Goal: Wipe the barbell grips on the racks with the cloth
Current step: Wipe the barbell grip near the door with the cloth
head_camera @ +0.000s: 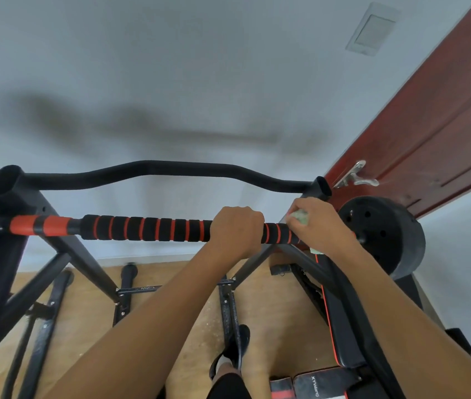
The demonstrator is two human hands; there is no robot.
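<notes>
On the rack (pixel 64 249), across mid-frame, wrapping the left hand (pixel 235 230) round the barbell grip (pixel 148 228): fingers curled over the top, closed firmly on the black foam with orange rings. Clutching the cloth (pixel 300 217), pale green, in the right hand (pixel 319 226), fingers curled round it. Pressing that cloth against the right end of the same grip, just beside the left hand, short strip of foam showing between the two. Letting cloth peek out of the fist in two spots, up by the knuckles and down under the heel of the hand. Working close to the weight plate (pixel 386 234), black, on the bar's right end, just past the right hand. Leaving a long stretch of grip bare to the left, ending at an orange sleeve (pixel 38 225) by the left upright. Facing a curved black bar (pixel 153 169), padded, arching behind and above the barbell and joining both uprights. Reaching up from the bottom of frame with both bare forearms. Standing on a wooden floor (pixel 84 326), showing one foot in a black shoe (pixel 241 341) between the rack legs. Looking down on the bench (pixel 340 326) at lower right, black pad with red trim. Looking at a pale wall (pixel 171 67) with smudged dark marks and a grey panel (pixel 373 30) upper right. Catching a red-brown door (pixel 429 125) on the right, metal handle (pixel 355 175) just above the plate.
</notes>
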